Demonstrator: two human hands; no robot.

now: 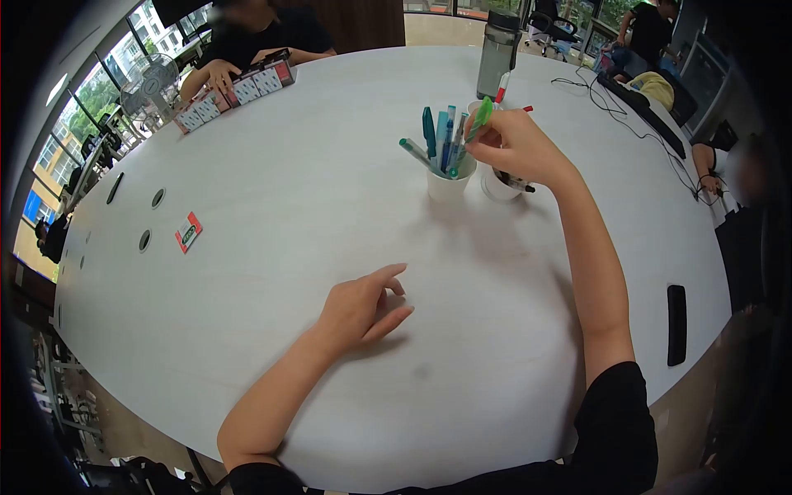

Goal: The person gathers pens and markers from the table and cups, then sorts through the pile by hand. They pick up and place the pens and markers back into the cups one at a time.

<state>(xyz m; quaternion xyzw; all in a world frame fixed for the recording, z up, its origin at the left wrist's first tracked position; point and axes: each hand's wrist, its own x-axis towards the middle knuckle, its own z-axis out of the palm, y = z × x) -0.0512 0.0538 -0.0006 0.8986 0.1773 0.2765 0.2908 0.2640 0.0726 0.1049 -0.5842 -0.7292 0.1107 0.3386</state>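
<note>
My right hand (521, 147) is closed on a bright green pen (481, 120), pinched between thumb and fingers at the rim of a white cup (449, 188). Several blue and teal pens (446, 142) stand in that cup, one leaning out to the left. Just right of it, partly hidden by my right hand, a second white cup (500, 188) holds darker pens, with one black tip jutting out. Red-tipped pens show behind the hand. My left hand (363, 307) rests low over the table, holding nothing, with its fingers apart and slightly curled.
A grey bottle (498, 62) stands behind the cups on the white table (272, 330). A red-and-white card (189, 233) lies at left; a black bar (676, 325) and cables (627, 115) are at right. Across the table, a person's hand touches a long box (239, 91). Another person sits at right.
</note>
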